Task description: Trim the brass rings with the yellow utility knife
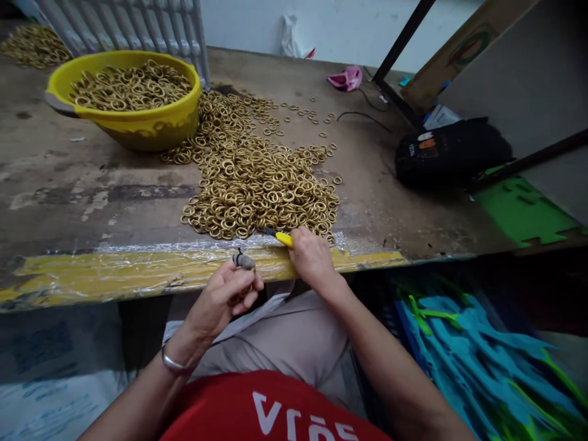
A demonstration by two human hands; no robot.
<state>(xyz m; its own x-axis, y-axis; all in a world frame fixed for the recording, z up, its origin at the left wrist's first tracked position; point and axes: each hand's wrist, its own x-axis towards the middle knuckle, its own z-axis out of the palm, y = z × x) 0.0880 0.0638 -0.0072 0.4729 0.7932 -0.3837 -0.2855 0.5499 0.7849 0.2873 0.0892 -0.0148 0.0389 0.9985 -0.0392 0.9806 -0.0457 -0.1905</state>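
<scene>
My left hand [229,291], with a grey cover tied on one fingertip, is curled around brass-coloured rings [239,296] just off the table's front edge. The fingers hide most of those rings. In my right hand [311,254] is a small yellow-handled knife [283,239], gripped in a fist. Its dark tip points left, at the near edge of a large heap of loose rings [261,184] on the table. Farther back on the left, a yellow plastic basin [142,125] is filled with the same kind of rings.
Yellow tape runs along the wooden table's front edge [124,272]. A black pouch [452,150] lies at the right, near a green foam mat [523,208]. A pink cloth item [345,78] sits at the back. Blue and green pieces [487,349] fill a container below right.
</scene>
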